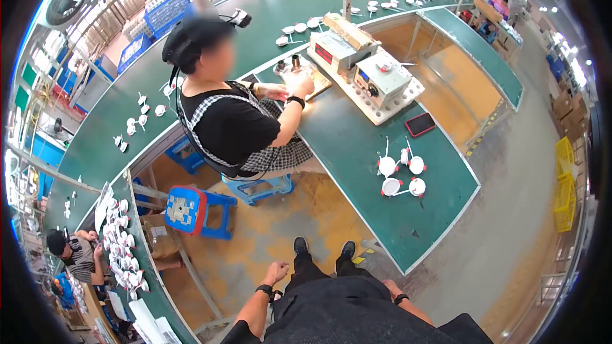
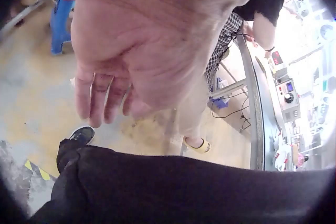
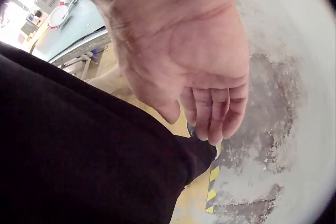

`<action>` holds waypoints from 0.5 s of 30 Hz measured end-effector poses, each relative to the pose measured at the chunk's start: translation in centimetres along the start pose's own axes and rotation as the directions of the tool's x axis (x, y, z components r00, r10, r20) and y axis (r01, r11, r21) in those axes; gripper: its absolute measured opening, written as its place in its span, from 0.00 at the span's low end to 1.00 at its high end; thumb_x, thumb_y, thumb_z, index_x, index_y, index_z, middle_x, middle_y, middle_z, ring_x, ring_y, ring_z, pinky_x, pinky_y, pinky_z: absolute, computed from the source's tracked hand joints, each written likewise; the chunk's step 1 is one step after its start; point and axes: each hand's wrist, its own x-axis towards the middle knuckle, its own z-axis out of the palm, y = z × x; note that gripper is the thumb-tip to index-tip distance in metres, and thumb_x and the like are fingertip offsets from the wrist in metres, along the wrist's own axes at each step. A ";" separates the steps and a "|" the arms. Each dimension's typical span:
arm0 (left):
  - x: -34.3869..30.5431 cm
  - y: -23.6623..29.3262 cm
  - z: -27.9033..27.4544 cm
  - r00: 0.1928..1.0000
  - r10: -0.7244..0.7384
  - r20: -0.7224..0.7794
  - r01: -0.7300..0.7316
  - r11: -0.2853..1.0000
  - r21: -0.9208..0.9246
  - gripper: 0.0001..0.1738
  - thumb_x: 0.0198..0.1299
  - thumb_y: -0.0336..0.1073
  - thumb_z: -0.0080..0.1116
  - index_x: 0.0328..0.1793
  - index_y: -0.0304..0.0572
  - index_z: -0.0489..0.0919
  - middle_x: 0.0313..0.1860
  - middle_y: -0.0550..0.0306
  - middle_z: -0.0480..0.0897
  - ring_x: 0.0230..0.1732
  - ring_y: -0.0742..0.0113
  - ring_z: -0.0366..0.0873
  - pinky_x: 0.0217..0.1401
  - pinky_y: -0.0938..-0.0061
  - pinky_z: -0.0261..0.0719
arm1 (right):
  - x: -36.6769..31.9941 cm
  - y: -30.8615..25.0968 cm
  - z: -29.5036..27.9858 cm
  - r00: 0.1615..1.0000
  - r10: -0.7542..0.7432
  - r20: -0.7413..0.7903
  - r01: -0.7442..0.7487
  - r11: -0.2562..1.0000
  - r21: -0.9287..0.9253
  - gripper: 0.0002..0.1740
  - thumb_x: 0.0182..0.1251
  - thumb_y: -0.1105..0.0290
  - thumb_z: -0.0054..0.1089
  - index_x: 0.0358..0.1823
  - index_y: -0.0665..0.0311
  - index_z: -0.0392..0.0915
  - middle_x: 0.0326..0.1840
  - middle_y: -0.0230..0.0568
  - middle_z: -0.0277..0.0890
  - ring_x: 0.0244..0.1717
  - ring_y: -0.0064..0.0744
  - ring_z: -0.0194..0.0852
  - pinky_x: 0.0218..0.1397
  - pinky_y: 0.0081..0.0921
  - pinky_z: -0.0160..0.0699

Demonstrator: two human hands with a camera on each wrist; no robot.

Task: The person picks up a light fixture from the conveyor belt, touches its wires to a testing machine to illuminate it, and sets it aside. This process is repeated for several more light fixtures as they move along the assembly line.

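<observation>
Left hand (image 2: 147, 50) hangs at ten o'clock of the black trousers (image 1: 357, 312), right hand (image 3: 194, 56) at one o'clock, fingers (image 3: 215, 113) on both loosely curled and empty

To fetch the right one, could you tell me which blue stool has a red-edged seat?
The empty stool with the patterned top; the occupied stool beside it is blue all over.

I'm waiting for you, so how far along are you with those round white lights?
Four white lamps lie grouped on the green bench, looking set down. Nothing is in hand: the left hand and right hand hang empty. Picking anything up is all still left.
</observation>
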 end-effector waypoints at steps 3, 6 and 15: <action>2.6 -3.9 0.2 1.000 0.017 -0.006 -0.017 0.998 -0.065 0.22 0.61 0.42 0.56 0.54 0.35 0.87 0.42 0.38 0.89 0.39 0.53 0.91 0.52 0.63 0.85 | -0.7 -2.1 1.4 1.000 0.021 -0.020 -0.021 1.000 0.015 0.20 0.67 0.61 0.68 0.47 0.76 0.85 0.40 0.38 0.86 0.43 0.26 0.78 0.48 0.32 0.78; 3.6 -6.7 -1.3 0.997 -0.080 -0.005 0.079 0.991 -0.106 0.21 0.59 0.42 0.57 0.52 0.37 0.88 0.37 0.38 0.89 0.38 0.52 0.90 0.49 0.63 0.86 | 0.0 -3.5 3.0 0.994 -0.097 -0.043 0.094 0.993 -0.076 0.23 0.66 0.60 0.68 0.49 0.76 0.85 0.41 0.44 0.88 0.42 0.29 0.82 0.48 0.33 0.80; 5.5 -13.0 -5.6 0.991 -0.118 0.064 0.126 0.982 -0.139 0.17 0.59 0.32 0.58 0.51 0.29 0.86 0.31 0.50 0.87 0.26 0.60 0.86 0.30 0.66 0.85 | -5.2 -13.1 8.4 0.996 -0.067 -0.052 0.059 0.989 -0.139 0.16 0.71 0.66 0.61 0.51 0.72 0.82 0.43 0.43 0.87 0.46 0.25 0.77 0.51 0.35 0.76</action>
